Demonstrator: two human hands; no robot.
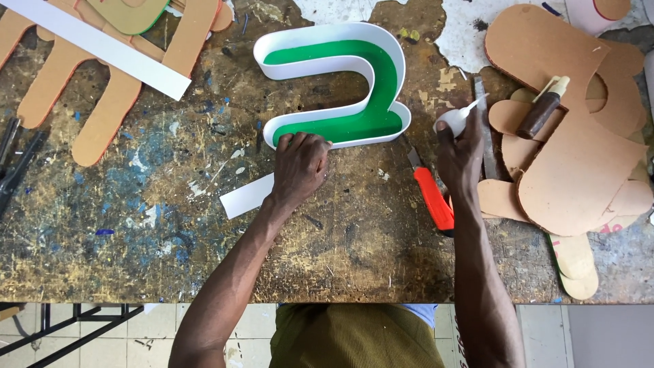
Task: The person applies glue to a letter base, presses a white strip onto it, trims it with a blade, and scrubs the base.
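Left hand (300,167) presses down the green-and-white letter shell (381,75) at centre, steadying it; right hand (460,150) grips a white glue bottle (455,119), nozzle toward its wall.

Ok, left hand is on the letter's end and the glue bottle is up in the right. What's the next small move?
Probably bring the white squeeze bottle in the right hand across to the seam by the left hand, which presses the white wall onto the green letter. The nozzle is off the letter, pointing away.

A paint-stained tabletop (170,225) carries brown cardboard cutouts (579,157) at right, more cutouts (102,102) at upper left under a white strip (102,46), a dark brown bottle (541,112), and a red utility knife (434,199) right of centre
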